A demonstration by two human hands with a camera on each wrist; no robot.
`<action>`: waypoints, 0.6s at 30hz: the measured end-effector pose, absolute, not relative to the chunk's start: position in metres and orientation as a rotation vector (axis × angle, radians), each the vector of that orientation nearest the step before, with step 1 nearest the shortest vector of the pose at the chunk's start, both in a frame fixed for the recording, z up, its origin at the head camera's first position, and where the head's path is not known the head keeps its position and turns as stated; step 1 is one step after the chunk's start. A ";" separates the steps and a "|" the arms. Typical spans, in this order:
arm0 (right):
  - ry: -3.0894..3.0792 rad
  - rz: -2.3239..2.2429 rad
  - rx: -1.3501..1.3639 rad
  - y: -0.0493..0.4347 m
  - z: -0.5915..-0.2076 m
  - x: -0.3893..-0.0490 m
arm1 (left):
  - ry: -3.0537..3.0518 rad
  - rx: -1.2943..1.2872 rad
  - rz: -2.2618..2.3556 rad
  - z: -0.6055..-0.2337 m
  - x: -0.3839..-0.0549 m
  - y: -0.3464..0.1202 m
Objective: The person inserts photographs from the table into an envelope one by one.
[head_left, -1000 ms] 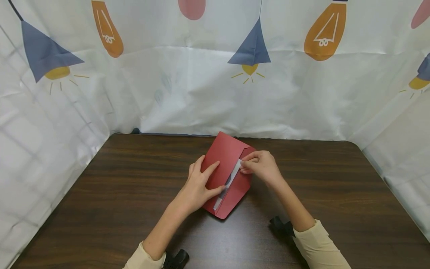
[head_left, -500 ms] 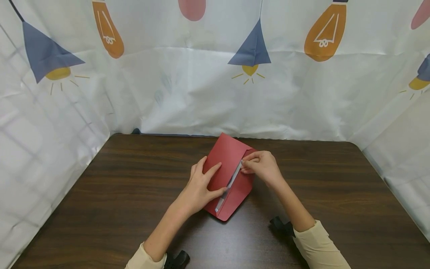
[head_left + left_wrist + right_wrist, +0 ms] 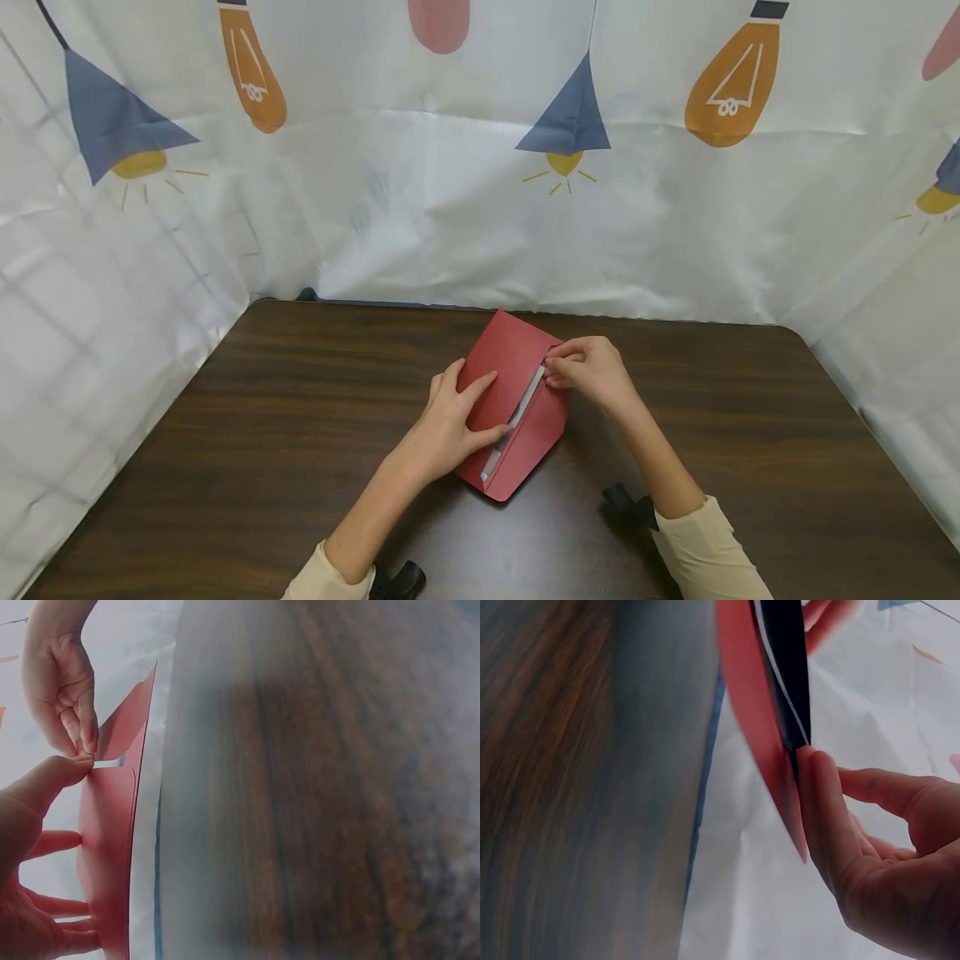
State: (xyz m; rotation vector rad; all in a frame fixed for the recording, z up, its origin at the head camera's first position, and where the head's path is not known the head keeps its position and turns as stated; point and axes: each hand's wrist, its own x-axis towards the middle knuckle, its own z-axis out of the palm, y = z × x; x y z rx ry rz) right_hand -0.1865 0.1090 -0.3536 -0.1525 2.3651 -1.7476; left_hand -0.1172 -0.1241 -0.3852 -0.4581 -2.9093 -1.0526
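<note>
A red envelope [image 3: 504,354] lies slanted on the table, its flap turned out to the right. From its opening shows a narrow strip of white paper [image 3: 529,394] with grey patches. My left hand [image 3: 444,427] rests spread on the envelope's body, the thumb tip at the edge of the opening. My right hand [image 3: 596,375] pinches at the upper end of the paper strip, its fingertips partly inside the opening. In the right wrist view the paper is a thin pale edge inside the dark pocket, beside the right fingers [image 3: 825,795].
A dark wood-grain table [image 3: 300,417] lies under the envelope. Behind it hangs a white curtain [image 3: 450,217] printed with lamps and bulbs. Black wrist cameras sit at both beige sleeves [image 3: 705,550].
The visible strip of white paper has become narrower between the envelope body and flap. The envelope has shifted slightly towards me. Both hands keep nearly the same places.
</note>
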 end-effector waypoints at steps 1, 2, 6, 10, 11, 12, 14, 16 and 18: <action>2.364 -1.748 -0.153 0.109 -0.354 -0.187 | -2.918 -0.453 -1.050 -0.386 -0.117 -0.124; 2.368 -1.743 -0.153 0.108 -0.354 -0.188 | -2.922 -0.453 -1.044 -0.386 -0.118 -0.124; 2.402 -1.699 -0.128 0.109 -0.355 -0.191 | -2.954 -0.451 -1.021 -0.386 -0.121 -0.125; 2.442 -1.643 -0.116 0.114 -0.358 -0.193 | -2.995 -0.443 -0.997 -0.387 -0.125 -0.124; 2.447 -1.638 -0.121 0.115 -0.360 -0.193 | -3.008 -0.438 -0.991 -0.387 -0.126 -0.124; 2.454 -1.631 -0.129 0.116 -0.361 -0.194 | -3.018 -0.437 -0.980 -0.388 -0.127 -0.124; 2.464 -1.621 -0.141 0.119 -0.364 -0.194 | -3.039 -0.440 -0.961 -0.389 -0.129 -0.123; 2.479 -1.607 -0.158 0.121 -0.367 -0.195 | -3.060 -0.446 -0.937 -0.390 -0.131 -0.123; 2.498 -1.583 -0.167 0.124 -0.371 -0.195 | -3.078 -0.458 -0.916 -0.392 -0.133 -0.122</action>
